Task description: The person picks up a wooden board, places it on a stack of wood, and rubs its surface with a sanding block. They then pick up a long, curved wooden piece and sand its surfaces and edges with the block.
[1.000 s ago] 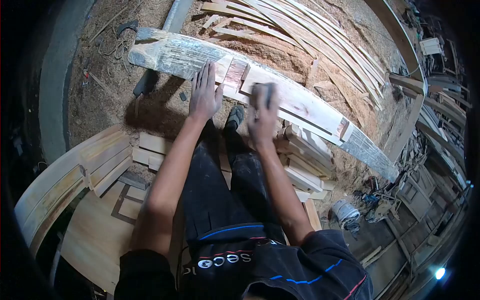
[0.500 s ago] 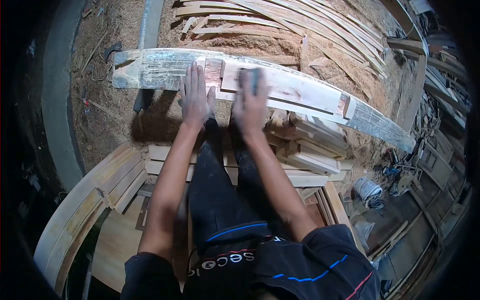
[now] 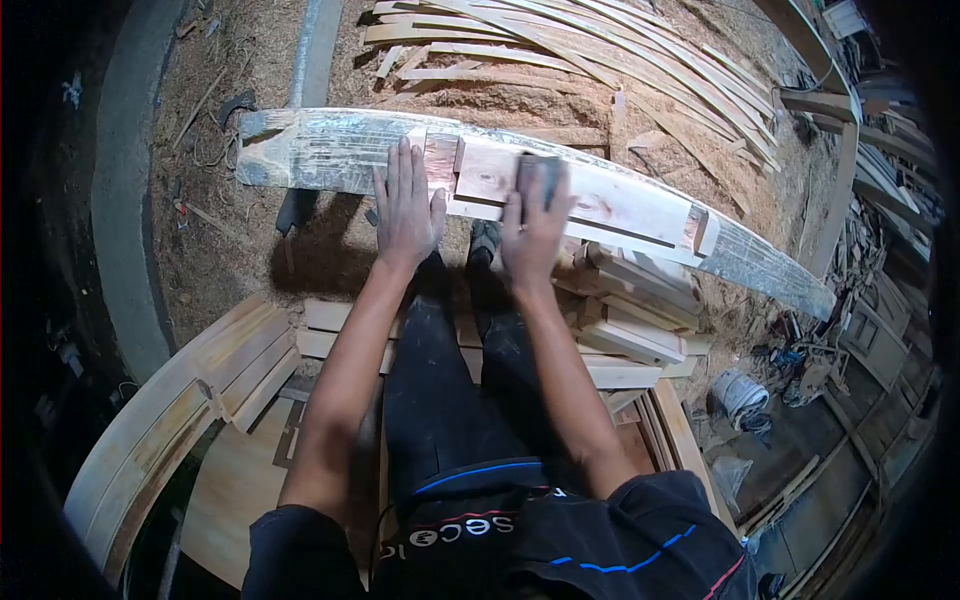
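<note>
A pale wooden board (image 3: 620,208) with a long slot and notched ends lies on a worn, paint-streaked plank (image 3: 335,150). My left hand (image 3: 405,215) rests with its fingers stretched out at the board's left end, touching the wood near a notch, and holds nothing. My right hand (image 3: 535,235) is wrapped round a dark sanding block (image 3: 530,175), pressed against the board's upper face. Motion blurs this hand and the block, so the block's underside is hidden. Dust whitens the fingers of both hands.
Several thin wood strips (image 3: 600,55) lie on the sawdust-covered ground beyond the plank. Shaped wooden pieces (image 3: 630,330) are stacked close to my legs on the right. A curved wooden frame (image 3: 150,430) stands at lower left. A white bucket-like container (image 3: 740,392) sits at right.
My right hand has slid rightward along the board with the sanding block. The left hand stays at the same end of the board. The whole view has shifted slightly.
</note>
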`<action>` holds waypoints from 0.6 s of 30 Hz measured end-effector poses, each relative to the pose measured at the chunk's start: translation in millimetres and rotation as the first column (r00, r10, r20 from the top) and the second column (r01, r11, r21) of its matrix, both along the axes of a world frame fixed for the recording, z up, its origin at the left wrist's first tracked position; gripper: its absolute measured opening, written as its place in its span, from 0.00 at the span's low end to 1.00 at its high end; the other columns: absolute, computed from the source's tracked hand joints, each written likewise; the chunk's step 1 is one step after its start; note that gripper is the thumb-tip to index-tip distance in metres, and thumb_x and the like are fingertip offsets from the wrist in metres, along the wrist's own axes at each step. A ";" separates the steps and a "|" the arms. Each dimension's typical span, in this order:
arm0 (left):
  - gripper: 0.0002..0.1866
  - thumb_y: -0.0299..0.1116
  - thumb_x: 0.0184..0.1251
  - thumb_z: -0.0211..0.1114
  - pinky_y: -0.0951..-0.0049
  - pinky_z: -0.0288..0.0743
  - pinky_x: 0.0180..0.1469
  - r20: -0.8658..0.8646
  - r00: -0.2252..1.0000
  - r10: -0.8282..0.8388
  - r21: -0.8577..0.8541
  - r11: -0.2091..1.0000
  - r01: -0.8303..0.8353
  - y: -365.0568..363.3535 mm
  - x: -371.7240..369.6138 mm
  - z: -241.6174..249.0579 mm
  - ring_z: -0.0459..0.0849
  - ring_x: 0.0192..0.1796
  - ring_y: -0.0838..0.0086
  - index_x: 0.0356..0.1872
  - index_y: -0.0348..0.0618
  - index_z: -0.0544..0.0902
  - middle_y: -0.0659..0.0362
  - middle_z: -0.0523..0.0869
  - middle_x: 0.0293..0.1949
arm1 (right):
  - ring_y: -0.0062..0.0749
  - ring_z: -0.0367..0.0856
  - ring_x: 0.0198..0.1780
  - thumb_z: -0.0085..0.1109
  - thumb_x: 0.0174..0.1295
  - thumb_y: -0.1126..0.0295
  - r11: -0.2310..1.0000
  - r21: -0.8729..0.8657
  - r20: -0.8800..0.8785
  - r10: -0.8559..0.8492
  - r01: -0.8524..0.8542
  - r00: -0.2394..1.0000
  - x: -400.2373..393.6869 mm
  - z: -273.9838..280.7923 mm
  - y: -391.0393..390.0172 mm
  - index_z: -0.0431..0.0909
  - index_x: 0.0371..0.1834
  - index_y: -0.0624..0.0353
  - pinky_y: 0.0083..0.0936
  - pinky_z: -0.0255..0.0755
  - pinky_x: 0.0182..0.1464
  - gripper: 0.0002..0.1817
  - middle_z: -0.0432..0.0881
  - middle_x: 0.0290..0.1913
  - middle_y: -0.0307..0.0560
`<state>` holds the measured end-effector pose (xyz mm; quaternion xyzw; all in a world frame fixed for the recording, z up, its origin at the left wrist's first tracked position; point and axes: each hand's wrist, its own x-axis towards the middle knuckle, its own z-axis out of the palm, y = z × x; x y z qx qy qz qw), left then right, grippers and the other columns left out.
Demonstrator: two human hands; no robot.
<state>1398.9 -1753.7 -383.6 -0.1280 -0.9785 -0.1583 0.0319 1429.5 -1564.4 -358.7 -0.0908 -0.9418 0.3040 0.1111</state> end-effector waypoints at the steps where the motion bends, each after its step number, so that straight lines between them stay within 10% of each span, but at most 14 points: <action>1: 0.38 0.40 0.75 0.56 0.41 0.41 0.83 -0.001 1.000 0.000 -0.001 1.000 0.000 -0.4 -3.0 1.5 0.52 0.85 0.46 0.79 0.27 0.58 0.39 0.56 0.82 | 0.63 0.60 0.81 0.60 0.71 0.68 0.998 0.011 0.004 -0.066 0.066 0.998 -1.0 -0.4 5.9 0.68 0.79 0.55 0.65 0.53 0.78 0.32 0.58 0.81 0.69; 5: 0.38 0.40 0.75 0.56 0.44 0.45 0.83 0.029 0.999 -0.041 0.048 0.998 0.039 -2.2 -5.9 0.0 0.53 0.84 0.46 0.79 0.27 0.59 0.39 0.56 0.82 | 0.65 0.58 0.81 0.59 0.71 0.68 0.990 -0.028 -0.108 -0.139 0.137 0.984 -12.6 -8.3 -30.8 0.66 0.79 0.57 0.65 0.53 0.78 0.33 0.57 0.81 0.71; 11: 0.38 0.40 0.75 0.56 0.44 0.46 0.83 0.049 0.997 -0.055 0.047 0.998 0.053 -11.0 -4.4 3.7 0.55 0.84 0.49 0.79 0.29 0.59 0.40 0.57 0.82 | 0.66 0.60 0.80 0.62 0.67 0.71 0.941 -0.038 0.001 0.338 -0.337 0.941 -18.5 -0.3 -17.3 0.64 0.81 0.56 0.57 0.56 0.79 0.37 0.56 0.81 0.68; 18: 0.39 0.40 0.74 0.58 0.44 0.45 0.84 0.053 0.998 0.031 0.069 0.997 -0.034 -19.6 11.7 5.3 0.54 0.85 0.51 0.80 0.31 0.59 0.41 0.57 0.82 | 0.70 0.61 0.78 0.60 0.65 0.76 0.997 -0.039 -0.124 0.065 -0.070 0.990 -36.6 -4.0 -23.5 0.67 0.78 0.61 0.55 0.58 0.78 0.35 0.59 0.78 0.76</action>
